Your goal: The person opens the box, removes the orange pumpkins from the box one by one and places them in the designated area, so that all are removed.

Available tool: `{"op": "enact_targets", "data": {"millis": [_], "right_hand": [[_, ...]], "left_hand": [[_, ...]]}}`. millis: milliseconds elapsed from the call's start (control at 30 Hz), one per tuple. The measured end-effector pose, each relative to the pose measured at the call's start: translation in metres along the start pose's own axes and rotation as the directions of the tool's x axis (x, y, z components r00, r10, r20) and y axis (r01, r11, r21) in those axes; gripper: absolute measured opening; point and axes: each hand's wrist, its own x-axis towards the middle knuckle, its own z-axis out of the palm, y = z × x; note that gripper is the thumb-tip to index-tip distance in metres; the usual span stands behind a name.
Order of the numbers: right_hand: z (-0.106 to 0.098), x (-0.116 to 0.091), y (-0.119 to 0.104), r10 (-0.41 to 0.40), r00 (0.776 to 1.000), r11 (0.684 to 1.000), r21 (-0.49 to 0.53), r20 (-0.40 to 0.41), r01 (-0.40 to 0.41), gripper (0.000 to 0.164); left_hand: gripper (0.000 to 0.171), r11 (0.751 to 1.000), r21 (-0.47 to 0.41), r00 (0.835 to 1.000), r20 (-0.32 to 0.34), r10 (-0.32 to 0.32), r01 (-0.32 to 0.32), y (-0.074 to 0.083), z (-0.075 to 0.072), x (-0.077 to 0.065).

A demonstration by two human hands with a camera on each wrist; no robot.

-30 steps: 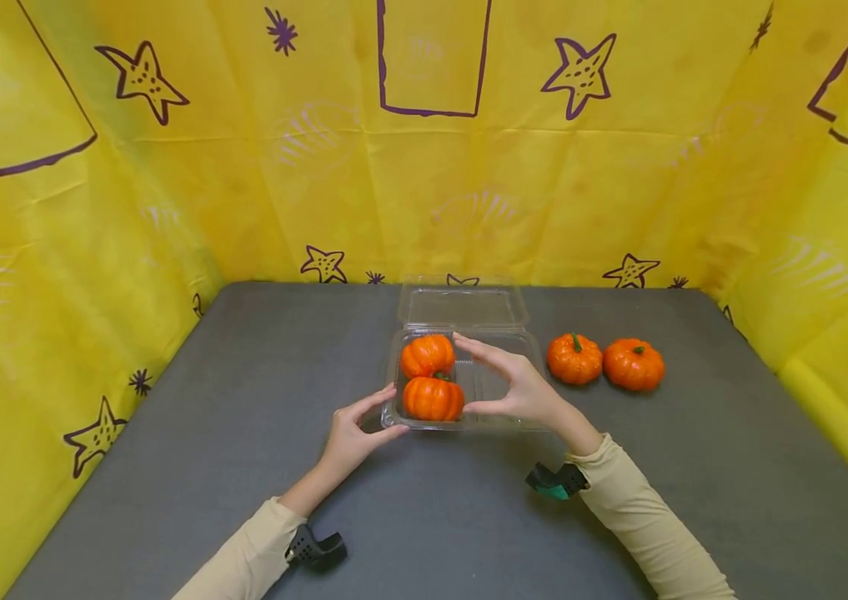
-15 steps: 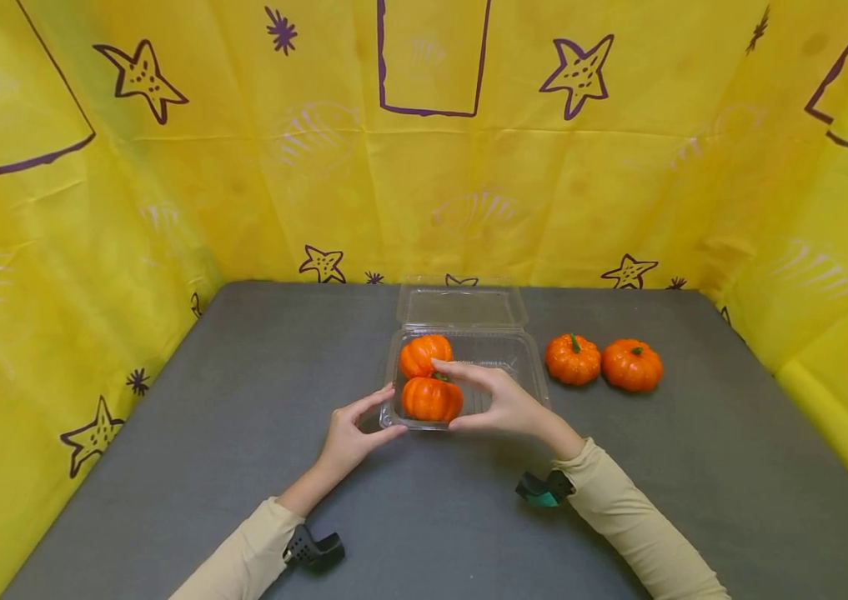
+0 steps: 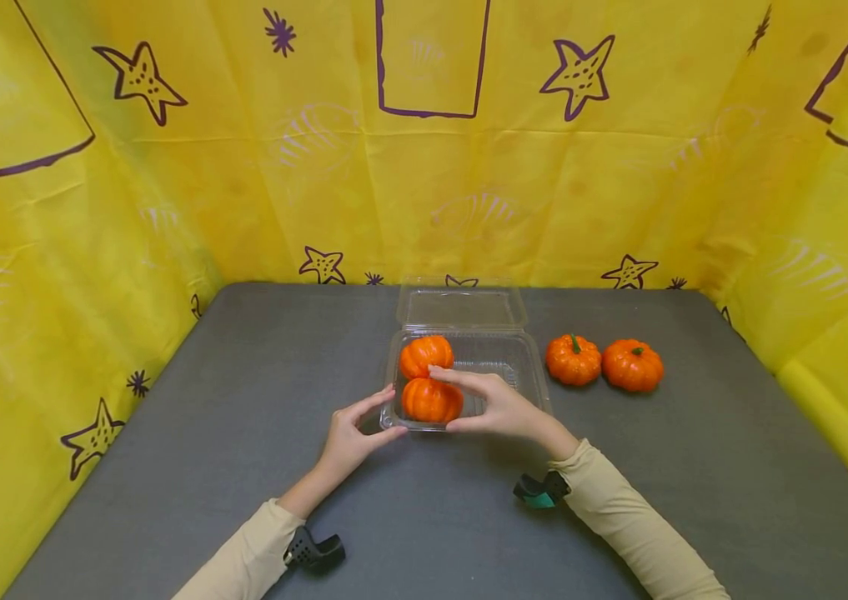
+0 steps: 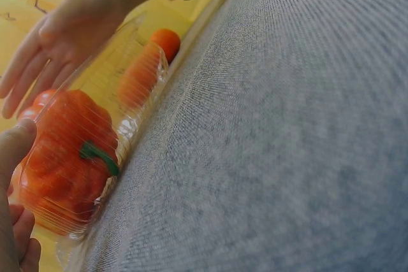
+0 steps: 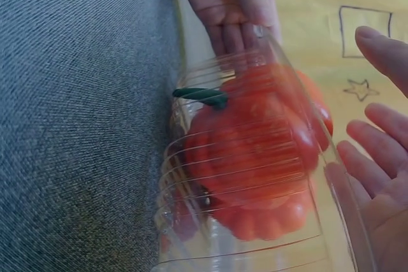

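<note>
With the clear clamshell container (image 3: 509, 356) as the clock face and twelve at its far side, the left hand (image 3: 348, 437), at eight, curls thumb and fingers round the near corner in a light, steadying grip. The right hand (image 3: 502, 410) reaches in from four, its grip empty, thumb and straight fingers spread around the near mini pumpkin (image 3: 424, 402); the right wrist view shows them apart from it. That pumpkin sits inside the container at eight, with the far mini pumpkin (image 3: 424, 353) close behind it at ten. Both look glossy and moulded, so probably light, stiff and a little slippery; a wide hold on the ribbed sides should be surer than the thin green stem (image 4: 99, 156). The container's walls look thin and likely to flex, so a rim or corner is the place to hold it. Its lid (image 3: 463, 308) is folded back at twelve. Outside at three, on the grey counter (image 3: 303, 333), sit the inner loose pumpkin (image 3: 572, 362) and outer loose pumpkin (image 3: 632, 368), side by side.
</note>
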Motion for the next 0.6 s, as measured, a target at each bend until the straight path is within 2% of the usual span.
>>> {"op": "enact_targets", "data": {"millis": [233,400,600], "right_hand": [[0.012,-0.011,0.038,0.009,0.999,1.0,-0.01,0.036,-0.009,0.062],[0.013,-0.011,0.043,0.005,0.997,1.0,0.015,0.074,-0.007,0.058],[0.014,-0.011,0.045,0.0,0.996,0.999,-0.036,0.089,0.003,0.047]], "left_hand": [[0.048,1.0,-0.003,1.0,-0.001,-0.017,0.017,0.001,0.0,-0.001],[0.048,1.0,0.004,1.0,0.001,-0.014,0.014,0.001,0.0,-0.001],[0.048,1.0,-0.002,1.0,-0.004,-0.002,0.002,0.0,-0.001,-0.001]]}}
